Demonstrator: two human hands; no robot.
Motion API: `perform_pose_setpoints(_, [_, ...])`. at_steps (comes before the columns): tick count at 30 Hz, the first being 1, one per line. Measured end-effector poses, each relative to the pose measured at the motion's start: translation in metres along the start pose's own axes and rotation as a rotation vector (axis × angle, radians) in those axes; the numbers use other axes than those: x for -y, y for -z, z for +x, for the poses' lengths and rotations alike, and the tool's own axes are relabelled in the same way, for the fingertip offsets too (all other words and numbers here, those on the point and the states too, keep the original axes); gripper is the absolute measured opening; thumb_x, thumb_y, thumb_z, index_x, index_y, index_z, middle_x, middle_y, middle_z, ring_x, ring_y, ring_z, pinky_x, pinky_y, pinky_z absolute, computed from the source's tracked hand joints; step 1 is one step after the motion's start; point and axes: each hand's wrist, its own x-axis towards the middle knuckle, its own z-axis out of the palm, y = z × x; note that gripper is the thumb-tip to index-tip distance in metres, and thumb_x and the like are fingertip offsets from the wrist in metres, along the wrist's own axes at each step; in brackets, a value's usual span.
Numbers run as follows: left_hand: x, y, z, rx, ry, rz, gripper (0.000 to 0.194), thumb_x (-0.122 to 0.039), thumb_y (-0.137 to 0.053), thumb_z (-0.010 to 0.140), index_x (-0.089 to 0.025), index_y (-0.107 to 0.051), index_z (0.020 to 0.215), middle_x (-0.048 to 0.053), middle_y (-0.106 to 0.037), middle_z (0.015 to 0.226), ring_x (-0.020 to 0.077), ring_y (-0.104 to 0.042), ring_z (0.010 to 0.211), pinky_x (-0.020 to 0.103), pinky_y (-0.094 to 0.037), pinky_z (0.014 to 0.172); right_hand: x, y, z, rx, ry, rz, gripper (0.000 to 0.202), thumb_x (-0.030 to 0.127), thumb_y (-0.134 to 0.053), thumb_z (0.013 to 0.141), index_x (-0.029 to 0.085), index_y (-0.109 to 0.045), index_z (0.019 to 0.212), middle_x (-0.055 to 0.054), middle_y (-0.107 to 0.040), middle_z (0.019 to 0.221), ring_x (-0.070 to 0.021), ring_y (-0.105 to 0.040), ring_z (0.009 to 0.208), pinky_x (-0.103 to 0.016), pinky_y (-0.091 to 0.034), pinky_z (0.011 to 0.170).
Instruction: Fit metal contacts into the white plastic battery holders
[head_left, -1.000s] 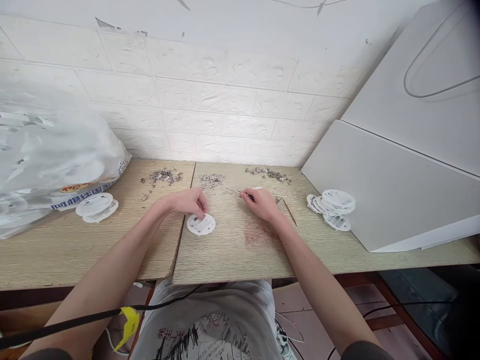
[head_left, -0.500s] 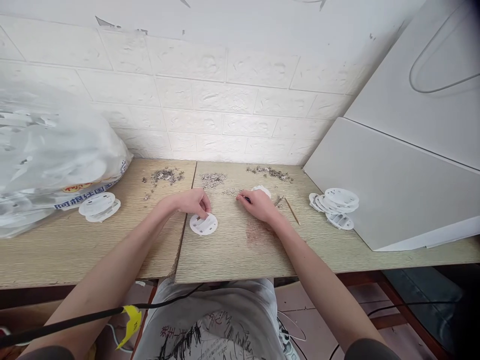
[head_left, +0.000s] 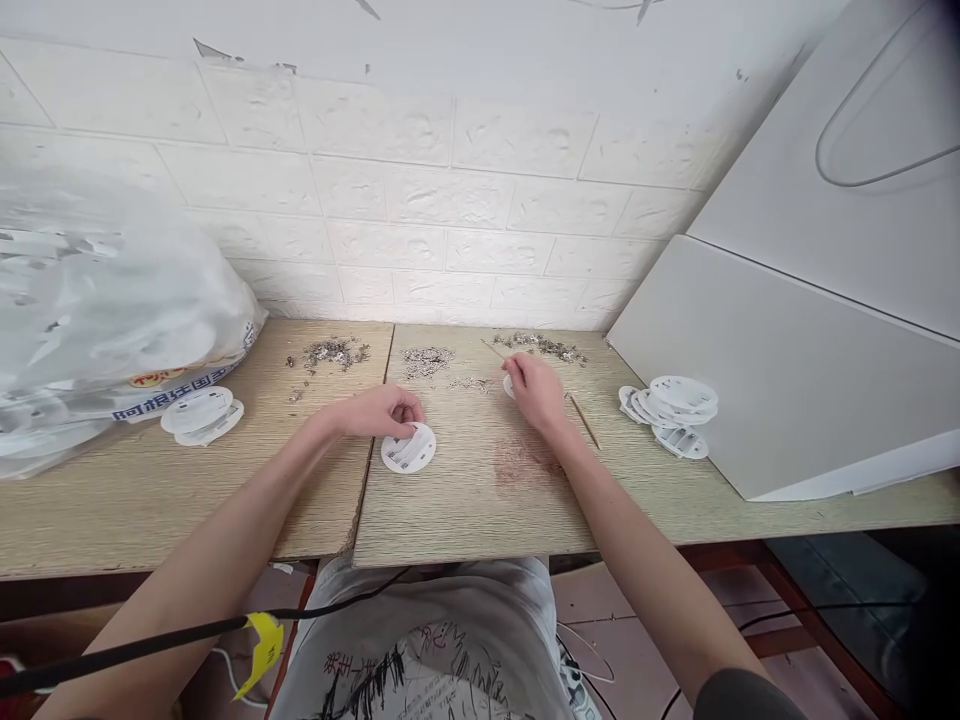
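Note:
My left hand (head_left: 390,410) is closed with its fingertips on the upper edge of a round white plastic disc (head_left: 409,450). That disc has slots and small dark metal spots, and it rests tilted on the table. My right hand (head_left: 536,390) pinches a thin pointed tool (head_left: 493,349), its tip aimed up and left toward the wall. Partly hidden behind the right hand is another white disc (head_left: 509,386). Small metal pieces (head_left: 471,384) lie scattered left of that hand, and a heap of small metal parts (head_left: 427,361) is behind them.
More metal parts lie in piles at the back left (head_left: 336,352) and back right (head_left: 544,347). A wooden stick (head_left: 585,420) lies right of my hand. White discs are stacked at right (head_left: 684,393) and left (head_left: 196,408), beside a plastic bag (head_left: 127,310). A grey panel (head_left: 810,370) stands at right.
My right hand has moved back and right with the thin tool, whose tip has swung up away from the small metal pieces. The disc under my left hand has turned and tilted slightly.

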Motion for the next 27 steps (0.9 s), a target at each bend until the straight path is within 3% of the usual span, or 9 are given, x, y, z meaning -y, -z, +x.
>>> perform_pose_setpoints(4, [-0.001, 0.0, -0.001, 0.004, 0.047, -0.061, 0.024, -0.031, -0.059, 0.07, -0.015, -0.07, 0.083, 0.002, -0.062, 0.069, 0.0121, -0.05, 0.058, 0.021, -0.034, 0.048, -0.029, 0.0, 0.01, -0.103, -0.056, -0.164, 0.032, 0.03, -0.04, 0.092, 0.015, -0.066, 0.105, -0.014, -0.064, 0.107, -0.0282, -0.05, 0.105, -0.038, -0.039, 0.088])
perform_pose_setpoints(9, [-0.002, -0.001, -0.001, -0.02, 0.113, -0.115, 0.024, -0.033, -0.057, 0.072, -0.014, -0.069, 0.081, 0.001, -0.058, 0.061, 0.0112, -0.048, 0.051, 0.02, -0.033, 0.041, -0.047, -0.003, 0.018, 0.056, -0.071, -0.219, 0.045, 0.04, -0.037, 0.094, 0.017, -0.056, 0.128, -0.009, -0.05, 0.14, -0.0309, -0.039, 0.125, -0.044, -0.034, 0.101])
perform_pose_setpoints(12, [0.0, -0.001, -0.001, -0.015, 0.104, -0.137, 0.023, -0.032, -0.057, 0.072, -0.014, -0.069, 0.081, 0.001, -0.059, 0.062, 0.0108, -0.049, 0.052, 0.019, -0.035, 0.041, -0.046, -0.004, 0.021, 0.152, -0.111, -0.213, 0.05, 0.046, -0.032, 0.096, 0.02, -0.052, 0.133, -0.006, -0.041, 0.148, -0.0316, -0.036, 0.13, -0.047, -0.033, 0.103])
perform_pose_setpoints(15, [0.001, -0.001, -0.001, -0.013, 0.098, -0.15, 0.021, -0.031, -0.056, 0.072, -0.014, -0.067, 0.079, 0.001, -0.058, 0.063, 0.011, -0.051, 0.053, 0.018, -0.036, 0.042, -0.046, -0.005, 0.022, 0.193, -0.121, -0.192, 0.048, 0.045, -0.032, 0.095, 0.02, -0.057, 0.128, -0.007, -0.044, 0.146, -0.0312, -0.038, 0.13, -0.045, -0.033, 0.102])
perform_pose_setpoints(20, [0.001, -0.003, 0.0, -0.06, 0.079, -0.196, 0.022, -0.031, -0.057, 0.073, -0.013, -0.067, 0.082, 0.003, -0.063, 0.069, 0.0127, -0.055, 0.057, 0.019, -0.04, 0.043, -0.049, -0.007, 0.022, 0.115, -0.082, -0.104, 0.04, 0.041, -0.045, 0.091, 0.014, -0.065, 0.112, -0.013, -0.06, 0.121, -0.0264, -0.052, 0.114, -0.037, -0.04, 0.095])
perform_pose_setpoints(27, [0.0, -0.005, 0.0, -0.09, 0.075, -0.234, 0.024, -0.034, -0.061, 0.073, -0.013, -0.066, 0.082, 0.005, -0.065, 0.072, 0.0129, -0.056, 0.058, 0.02, -0.041, 0.043, -0.052, -0.006, 0.025, 0.014, -0.219, -0.072, 0.027, 0.023, -0.047, 0.086, 0.014, -0.071, 0.096, -0.012, -0.065, 0.097, -0.0222, -0.061, 0.088, -0.034, -0.043, 0.084])
